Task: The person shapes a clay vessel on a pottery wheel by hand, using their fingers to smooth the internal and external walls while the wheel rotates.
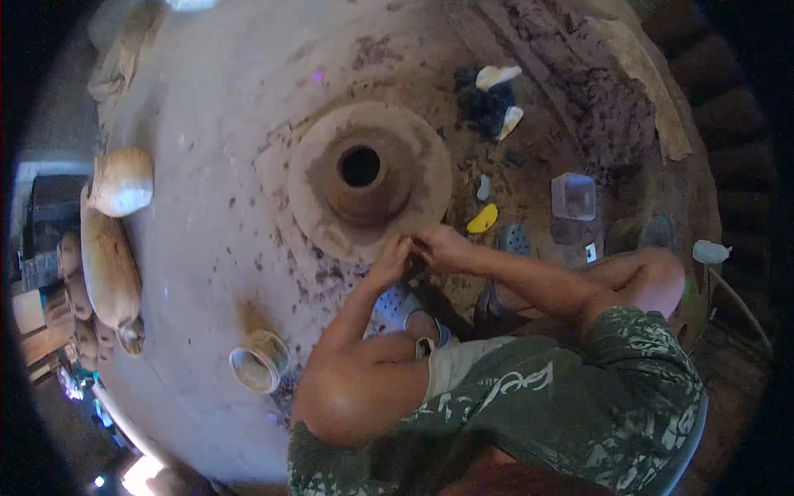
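The widest thing is the floor [207, 165], grey and spotted with dark brown crumbs, mostly around a round disc [434, 178] in the upper middle of the frame. On this disc stands, upright, a brown clay pot [372, 202] with a narrow round mouth, which looks wet and soft. In my judgement, this pot is the thing most at risk: if a wrist or a forearm knocks its wall, or if the disc is pushed unevenly, the neck could bend or the body could lean. A tub [277, 347] with murky content sits at the lower left of the centre; a careless left elbow might tip it over. A clear plastic box [573, 197] is at the right. The left hand [390, 263] and the right hand [447, 250] meet just below the centre, by the lower edge of the disc. Their fingers are curled and close together, and seem to pinch a small dark piece [416, 263], maybe clay, though it is partly hidden. If they press too hard, it could break and drop crumbs. Near the right hand lie a yellow curved tool [482, 218] and, smaller, a pale grey one [484, 188].
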Tool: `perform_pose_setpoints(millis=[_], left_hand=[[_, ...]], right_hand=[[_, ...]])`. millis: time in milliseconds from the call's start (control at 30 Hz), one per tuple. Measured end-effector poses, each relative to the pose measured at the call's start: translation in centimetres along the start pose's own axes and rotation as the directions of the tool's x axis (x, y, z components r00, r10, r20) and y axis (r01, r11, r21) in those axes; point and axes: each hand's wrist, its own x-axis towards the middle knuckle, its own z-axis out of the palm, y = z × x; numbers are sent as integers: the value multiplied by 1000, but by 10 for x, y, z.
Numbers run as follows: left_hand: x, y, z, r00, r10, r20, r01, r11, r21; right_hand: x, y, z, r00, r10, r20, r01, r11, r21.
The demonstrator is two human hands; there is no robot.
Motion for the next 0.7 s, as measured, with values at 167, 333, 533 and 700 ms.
perform_pose_setpoints(millis=[167,333,533,700], left_hand=[[8,-49,-22,846,59,-530,-31,998,62],[15,-26,-25,695,74,-715,56,986,156],[19,-41,-50,737,45,-675,114,975,190],[24,-6,-48,745,-45,-665,146,984,97]], right_hand=[[24,17,-11,966,198,-168,-194,980,39],[40,16,-27,943,177,-281,-172,984,43],[66,15,-15,931,106,-350,-75,992,101],[68,29,-5,911,134,-389,-30,965,262]])
